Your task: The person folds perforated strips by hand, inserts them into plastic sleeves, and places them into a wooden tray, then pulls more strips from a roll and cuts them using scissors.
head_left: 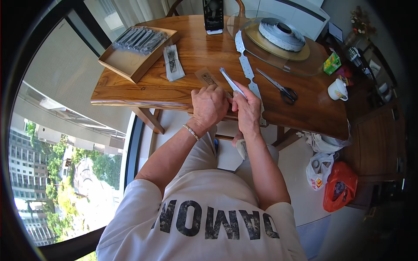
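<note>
Close together at the table's front edge, both hands are in front of my body. My left hand (210, 104) is closed with its back toward me; its curled fingers hide what they hold, if anything. Just beyond it lies a brown printed paper packet (207, 77). My right hand (248, 108) grips a slim silvery-white tool (231, 81), shaped like tweezers, pointing up and away to the left. Right of that hand, a long white strip with notches and small holes (246, 67) runs across the table. Black-handled scissors (287, 93) lie open farther right.
An open wooden tray (117, 67) holds several dark wrapped packets; a clear packet (173, 64) lies beside it. A phone (213, 17) stands at the back. A strip roll (281, 35) rests on the glass turntable (261, 58). A lidded white cup (337, 90) stands right.
</note>
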Available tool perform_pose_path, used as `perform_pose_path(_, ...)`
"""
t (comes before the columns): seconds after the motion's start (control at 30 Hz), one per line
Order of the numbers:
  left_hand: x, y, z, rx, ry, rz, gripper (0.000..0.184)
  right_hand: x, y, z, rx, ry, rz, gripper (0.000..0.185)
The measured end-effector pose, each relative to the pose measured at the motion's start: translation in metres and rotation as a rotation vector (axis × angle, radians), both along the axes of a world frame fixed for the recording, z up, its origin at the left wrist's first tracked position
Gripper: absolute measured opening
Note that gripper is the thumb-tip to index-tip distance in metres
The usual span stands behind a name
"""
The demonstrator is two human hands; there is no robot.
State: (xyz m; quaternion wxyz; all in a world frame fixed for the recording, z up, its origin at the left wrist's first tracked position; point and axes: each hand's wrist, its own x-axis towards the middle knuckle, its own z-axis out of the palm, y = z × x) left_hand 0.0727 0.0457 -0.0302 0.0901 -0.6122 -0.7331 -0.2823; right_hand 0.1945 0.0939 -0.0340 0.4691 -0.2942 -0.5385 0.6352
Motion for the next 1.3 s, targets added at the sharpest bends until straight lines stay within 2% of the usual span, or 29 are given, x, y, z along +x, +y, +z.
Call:
perform_pose_path(0.2, -0.002, 0.001, 0.005, 0.035, 0.02, 0.0, 0.01, 0.0, 0.002, 0.001, 0.053, -0.033, -0.008, 0.034)
perform_pose_path(0.3, -0.006, 0.004, 0.007, -0.042, -0.092, -0.015, 0.012, -0.001, 0.002, 0.001, 0.077, -0.061, -0.017, 0.034)
perform_pose_path(0.43, -0.006, 0.006, 0.001, -0.028, -0.118, -0.025, 0.014, -0.001, 0.0, 0.008, 0.121, -0.13, -0.043, 0.033)
perform_pose_path(0.53, -0.004, 0.005, 0.001, -0.004, -0.146, -0.025, 0.015, -0.002, -0.002, 0.01, 0.273, -0.221, -0.081, 0.032)
perform_pose_path(0.7, -0.004, 0.005, 0.001, 0.025, -0.256, -0.032, 0.016, -0.001, -0.002, 0.009, 0.312, -0.277, -0.072, 0.031)
perform_pose_path(0.83, -0.003, 0.004, 0.0, 0.029, -0.239, -0.032, 0.016, -0.001, -0.002, 0.01, 0.294, -0.297, -0.081, 0.031)
perform_pose_path(0.93, -0.002, 0.003, 0.001, 0.044, -0.229, -0.031, 0.016, -0.001, -0.001, 0.01, 0.376, -0.311, -0.109, 0.032)
perform_pose_path(1.3, -0.004, 0.003, 0.0, 0.024, -0.282, -0.04, 0.017, 0.002, 0.004, 0.002, 0.248, -0.253, -0.085, 0.032)
